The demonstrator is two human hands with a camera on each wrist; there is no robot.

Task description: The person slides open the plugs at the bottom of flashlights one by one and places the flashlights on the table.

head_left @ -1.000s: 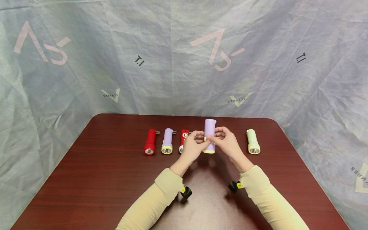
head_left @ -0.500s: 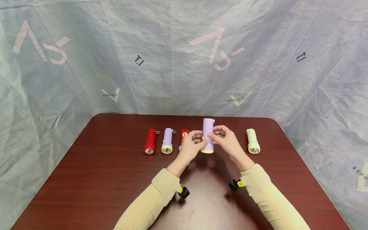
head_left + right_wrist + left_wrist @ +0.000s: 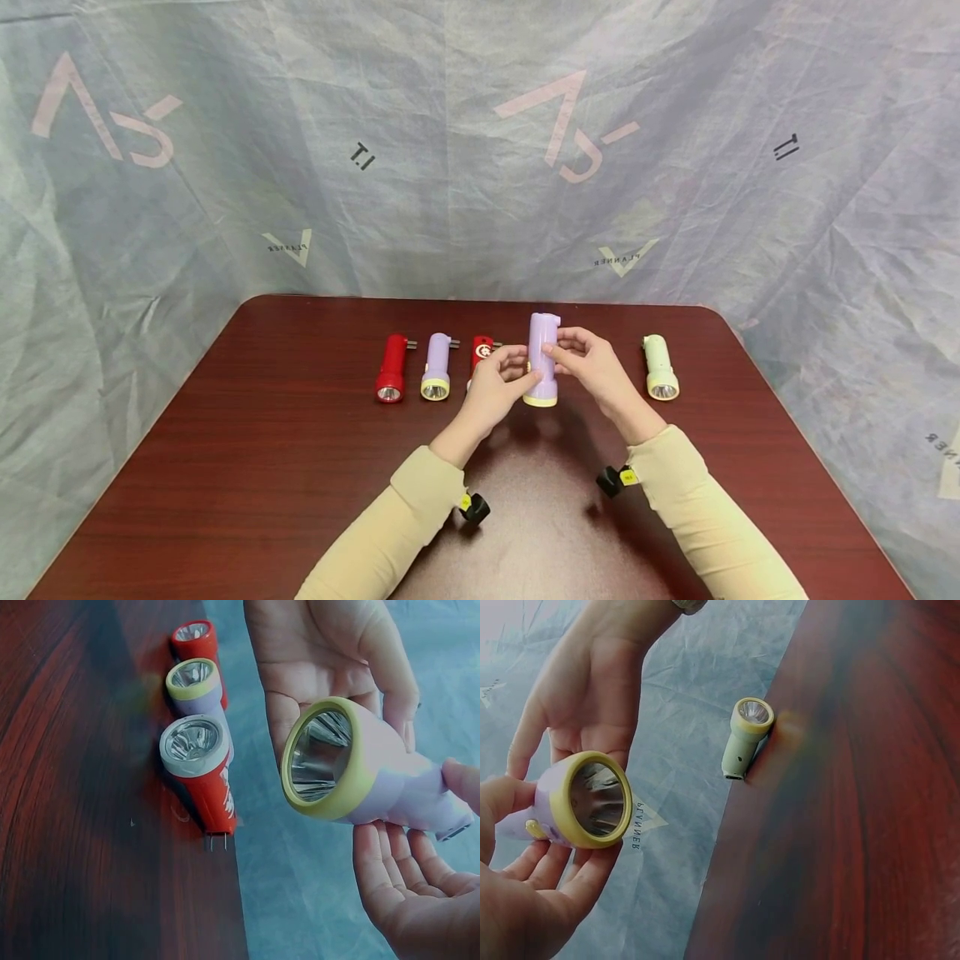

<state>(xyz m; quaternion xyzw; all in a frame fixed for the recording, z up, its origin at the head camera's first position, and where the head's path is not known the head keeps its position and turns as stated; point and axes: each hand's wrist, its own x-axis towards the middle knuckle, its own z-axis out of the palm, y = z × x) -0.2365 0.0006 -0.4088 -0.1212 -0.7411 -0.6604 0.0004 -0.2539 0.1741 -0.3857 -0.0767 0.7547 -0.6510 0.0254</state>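
Between both hands, above the table, a lilac flashlight [image 3: 543,342] with a yellow rim is held, lens end towards the person. The left hand [image 3: 491,392] pinches its left side near the head, thumb in front. On the other side, the right hand [image 3: 600,375] grips the body, its thumb lying across the front. The left wrist view shows the flashlight's yellow lens ring [image 3: 562,796] and a yellow switch [image 3: 534,829] close to the left thumb. In the right wrist view, the right fingers [image 3: 405,862] support the body from below.
On the dark red table [image 3: 262,467] lie a red flashlight [image 3: 392,367], another lilac one [image 3: 437,362] and a red-and-white one [image 3: 482,354], partly behind the left hand. A pale green flashlight [image 3: 658,367] lies to the right. A grey cloth [image 3: 450,167] hangs behind.
The lilac flashlight has shifted slightly left, then a little down, in the hands. The left forearm has moved slightly left; the flashlights on the table have stayed put.
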